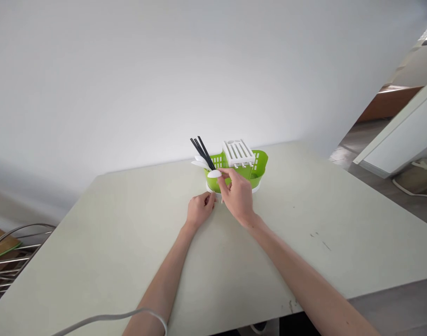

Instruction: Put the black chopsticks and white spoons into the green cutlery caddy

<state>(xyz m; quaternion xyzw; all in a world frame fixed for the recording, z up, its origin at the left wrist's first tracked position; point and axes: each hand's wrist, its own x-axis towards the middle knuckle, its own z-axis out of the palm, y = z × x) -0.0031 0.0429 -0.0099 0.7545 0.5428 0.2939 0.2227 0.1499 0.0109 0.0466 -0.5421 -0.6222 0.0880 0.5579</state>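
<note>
A green plastic cutlery caddy (231, 176) with a white base stands at the far side of the table, a white slatted rack (238, 152) on its top. Black chopsticks (203, 154) lean up and left out of its left end, beside white utensil ends (200, 162). At that end, my right hand (238, 193) pinches a white spoon (214, 173) between thumb and fingers, its rounded bowl facing up. My left hand (200, 209) rests on the table in a loose fist, close to the caddy's front left base; no object shows in it.
The white table (136, 224) meets a plain wall (199, 74) behind the caddy. A grey cable (111, 317) crosses over my left forearm. A metal rack (20, 256) stands off the table's left side, and a white panel (402, 126) is at the right.
</note>
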